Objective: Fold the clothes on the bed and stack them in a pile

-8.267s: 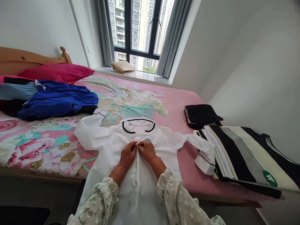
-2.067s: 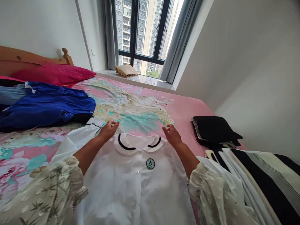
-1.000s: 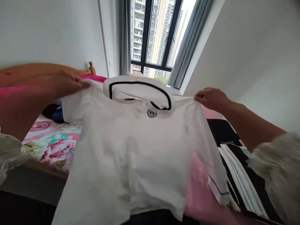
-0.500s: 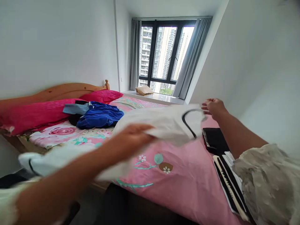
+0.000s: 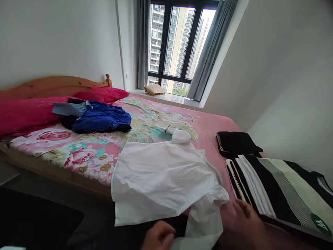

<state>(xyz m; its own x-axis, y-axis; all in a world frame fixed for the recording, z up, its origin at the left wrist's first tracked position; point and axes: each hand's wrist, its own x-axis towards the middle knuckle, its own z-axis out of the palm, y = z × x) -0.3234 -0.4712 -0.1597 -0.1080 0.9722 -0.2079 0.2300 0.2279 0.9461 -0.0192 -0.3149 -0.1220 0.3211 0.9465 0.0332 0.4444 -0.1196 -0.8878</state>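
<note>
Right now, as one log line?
left hand: by hanging white sleeve, grip unclear | right hand: nothing visibly held | white shirt: on bed, overhanging near edge | striped garment: right of shirt

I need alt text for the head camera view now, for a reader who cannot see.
A white shirt lies spread on a floral bed, one sleeve extending past the near edge. A person's left hand is at or close to that sleeve, the right hand near a striped garment; blue clothing lies farther left.
</note>
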